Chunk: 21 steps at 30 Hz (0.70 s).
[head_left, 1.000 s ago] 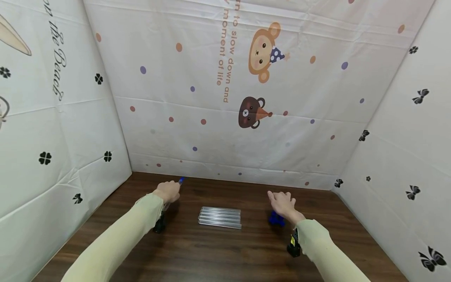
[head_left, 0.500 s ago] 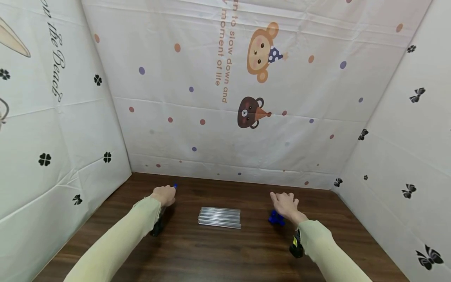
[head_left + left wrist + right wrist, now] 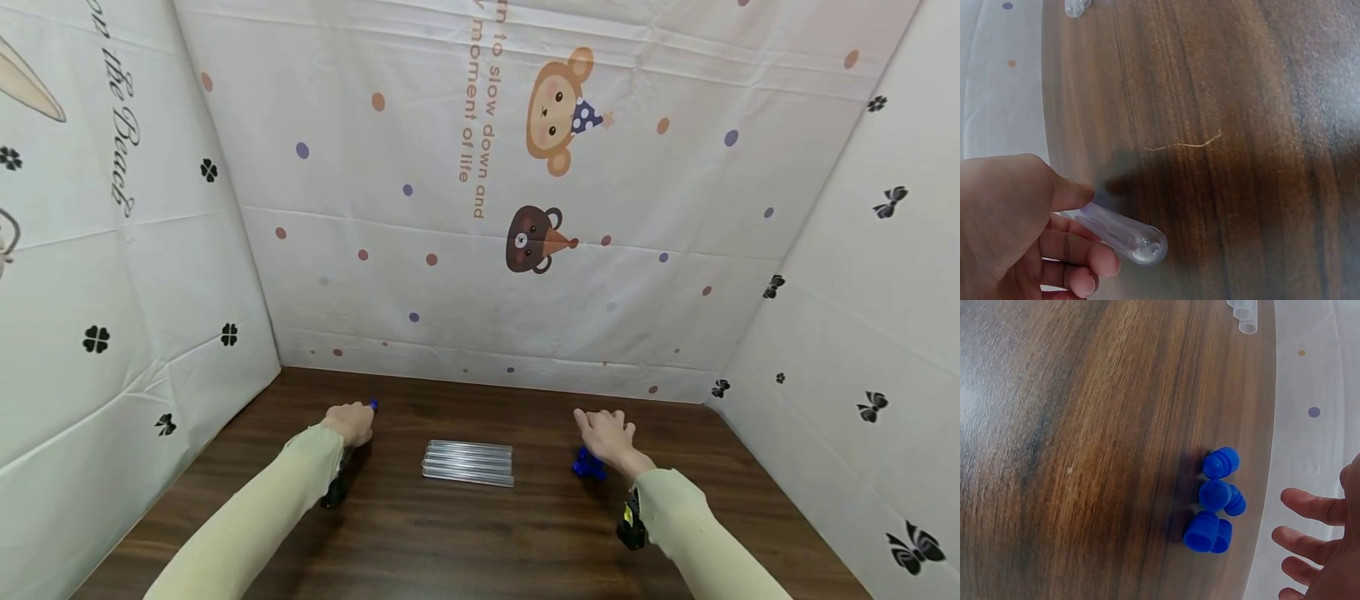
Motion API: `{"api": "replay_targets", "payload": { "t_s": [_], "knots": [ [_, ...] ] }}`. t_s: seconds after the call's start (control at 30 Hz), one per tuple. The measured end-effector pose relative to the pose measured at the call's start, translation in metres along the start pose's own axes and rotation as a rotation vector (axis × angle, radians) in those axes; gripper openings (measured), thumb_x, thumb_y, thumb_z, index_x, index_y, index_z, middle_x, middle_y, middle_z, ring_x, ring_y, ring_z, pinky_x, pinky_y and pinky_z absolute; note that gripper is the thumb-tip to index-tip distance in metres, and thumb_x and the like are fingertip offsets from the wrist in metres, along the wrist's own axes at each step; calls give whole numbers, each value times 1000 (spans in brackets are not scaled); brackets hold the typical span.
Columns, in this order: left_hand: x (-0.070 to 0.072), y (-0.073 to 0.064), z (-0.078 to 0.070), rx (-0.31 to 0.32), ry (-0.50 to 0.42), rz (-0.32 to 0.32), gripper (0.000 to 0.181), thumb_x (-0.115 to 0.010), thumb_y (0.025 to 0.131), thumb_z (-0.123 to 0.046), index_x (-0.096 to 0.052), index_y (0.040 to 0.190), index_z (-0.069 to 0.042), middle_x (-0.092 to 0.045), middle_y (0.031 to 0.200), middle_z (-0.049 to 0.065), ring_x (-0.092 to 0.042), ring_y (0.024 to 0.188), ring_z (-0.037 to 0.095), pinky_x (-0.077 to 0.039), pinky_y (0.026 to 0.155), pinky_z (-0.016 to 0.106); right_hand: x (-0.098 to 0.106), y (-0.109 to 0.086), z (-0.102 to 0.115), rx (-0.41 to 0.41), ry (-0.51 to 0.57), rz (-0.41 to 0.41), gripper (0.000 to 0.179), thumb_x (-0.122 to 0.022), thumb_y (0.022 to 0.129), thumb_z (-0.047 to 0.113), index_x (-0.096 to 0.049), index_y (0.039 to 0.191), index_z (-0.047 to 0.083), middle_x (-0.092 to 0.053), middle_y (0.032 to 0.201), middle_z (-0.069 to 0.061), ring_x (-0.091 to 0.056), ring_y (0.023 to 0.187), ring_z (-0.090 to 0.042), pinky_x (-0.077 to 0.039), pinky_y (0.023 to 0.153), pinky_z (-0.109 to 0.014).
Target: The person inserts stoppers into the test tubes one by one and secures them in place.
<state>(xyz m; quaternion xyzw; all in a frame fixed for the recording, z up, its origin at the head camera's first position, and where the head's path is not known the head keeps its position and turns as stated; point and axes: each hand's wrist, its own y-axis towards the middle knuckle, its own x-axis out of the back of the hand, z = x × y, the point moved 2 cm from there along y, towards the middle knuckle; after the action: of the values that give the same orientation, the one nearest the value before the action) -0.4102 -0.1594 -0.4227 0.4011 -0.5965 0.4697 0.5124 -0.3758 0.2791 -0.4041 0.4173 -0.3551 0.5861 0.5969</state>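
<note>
The two hands are well apart: the left hand (image 3: 1029, 225) pinches a clear test tube (image 3: 1122, 232) between thumb and fingers, its rounded end pointing out past them, while a blue cap (image 3: 373, 405) shows at the far side of that hand. The right hand (image 3: 609, 437), fingers loosely spread and grasping nothing, is held near a cluster of blue caps (image 3: 1214, 495) on the wood-grain table (image 3: 465, 542). Between the hands, more clear test tubes (image 3: 468, 463) lie side by side, touching or nearly so.
</note>
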Motion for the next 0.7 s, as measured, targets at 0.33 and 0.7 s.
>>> {"api": "replay_targets", "payload": {
  "t_s": [0.33, 0.7],
  "knots": [
    [-3, 1, -1, 0, -14, -16, 13, -56, 93, -10, -64, 89, -1, -63, 99, 19, -55, 70, 25, -47, 62, 42, 0, 0, 2, 9, -10, -7, 52, -29, 105, 36, -61, 122, -2, -54, 132, -26, -34, 121, -46, -22, 94, -65],
    [-3, -1, -4, 16, -36, -8, 13, -54, 93, -8, -61, 83, -3, -62, 98, 18, -52, 68, 25, -43, 60, 39, -2, 2, 1, 4, -11, -13, 52, -29, 106, 36, -61, 124, -2, -53, 133, -26, -33, 122, -46, -20, 96, -66]
  ]
}}
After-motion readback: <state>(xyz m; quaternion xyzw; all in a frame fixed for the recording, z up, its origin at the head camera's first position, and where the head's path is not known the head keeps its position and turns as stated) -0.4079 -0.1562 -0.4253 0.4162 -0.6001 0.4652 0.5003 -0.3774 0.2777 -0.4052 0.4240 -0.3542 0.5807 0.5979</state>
